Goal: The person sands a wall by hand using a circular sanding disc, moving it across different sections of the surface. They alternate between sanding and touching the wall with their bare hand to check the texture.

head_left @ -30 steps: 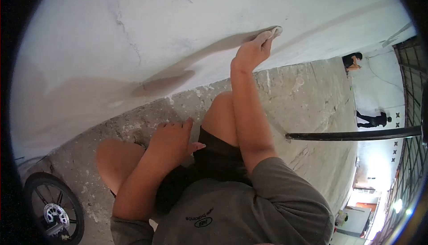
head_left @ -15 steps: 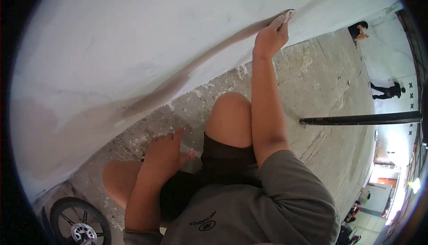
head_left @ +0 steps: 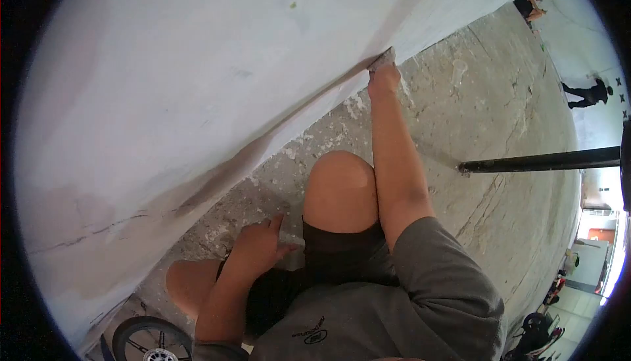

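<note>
My right hand (head_left: pixel 384 80) reaches far forward and is closed around a flat greyish piece (head_left: pixel 382 59), pressed against the lower part of the white wall (head_left: pixel 217 52). Its exact kind is hard to make out; it looks thin and dusty. The hand's shadow runs along the wall surface near it. Closer to my body, my left hand (head_left: pixel 257 246) hangs between my bent knees. Its index finger and thumb stand apart, and nothing shows in it.
The rough concrete floor (head_left: pixel 486 98) has pale flakes along the wall's foot. A black post (head_left: pixel 539 160) stands at right, and a spoked wheel (head_left: pixel 154 341) is at lower left. Farther off are a crouching person (head_left: pixel 528 6) and another standing person (head_left: pixel 587 93).
My right hand has moved down the wall toward the floor, with the flat piece still in it. The view has shifted; my left hand keeps a similar pose.
</note>
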`<state>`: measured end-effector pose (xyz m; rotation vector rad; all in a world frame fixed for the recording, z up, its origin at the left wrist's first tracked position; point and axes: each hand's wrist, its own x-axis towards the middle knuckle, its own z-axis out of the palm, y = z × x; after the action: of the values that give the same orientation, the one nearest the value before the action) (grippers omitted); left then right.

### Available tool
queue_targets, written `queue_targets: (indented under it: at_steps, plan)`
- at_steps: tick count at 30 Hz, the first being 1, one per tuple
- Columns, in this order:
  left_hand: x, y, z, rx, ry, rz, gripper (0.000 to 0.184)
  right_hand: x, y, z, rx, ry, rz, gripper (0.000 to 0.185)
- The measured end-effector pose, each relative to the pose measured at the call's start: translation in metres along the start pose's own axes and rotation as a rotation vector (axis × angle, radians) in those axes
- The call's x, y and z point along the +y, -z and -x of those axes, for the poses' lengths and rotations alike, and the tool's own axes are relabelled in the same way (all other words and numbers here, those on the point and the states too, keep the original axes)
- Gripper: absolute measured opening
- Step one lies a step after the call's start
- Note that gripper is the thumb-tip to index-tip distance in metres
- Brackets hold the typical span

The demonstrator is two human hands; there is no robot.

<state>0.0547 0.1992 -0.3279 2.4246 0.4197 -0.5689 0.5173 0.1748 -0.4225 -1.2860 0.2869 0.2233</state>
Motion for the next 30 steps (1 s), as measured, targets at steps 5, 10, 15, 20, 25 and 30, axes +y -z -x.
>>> queue_targets:
  at_steps: [5,10,15,20,25,30]
  plan:
    - [0.007,0.008,-0.015,-0.039,0.03,-0.028,0.074,-0.02,-0.014,0.022,-0.055,0.011,-0.254,0.042]
    - [0.005,0.003,-0.016,-0.054,0.055,-0.015,0.071,-0.098,-0.044,0.103,-0.218,0.646,-0.082,0.047]
    - [0.015,0.02,-0.014,-0.131,0.119,0.043,0.073,-0.112,-0.063,0.167,-0.339,1.15,0.077,0.042]
    - [0.007,0.01,-0.002,-0.047,0.074,-0.021,0.075,-0.114,-0.064,0.175,-0.373,1.396,0.162,0.041]
    - [0.004,0.005,0.011,0.042,0.066,-0.06,0.07,-0.108,-0.065,0.185,-0.387,1.379,0.199,0.041]
    - [0.008,0.019,0.022,0.013,0.089,-0.004,0.069,-0.096,-0.073,0.191,-0.327,1.349,0.232,0.044]
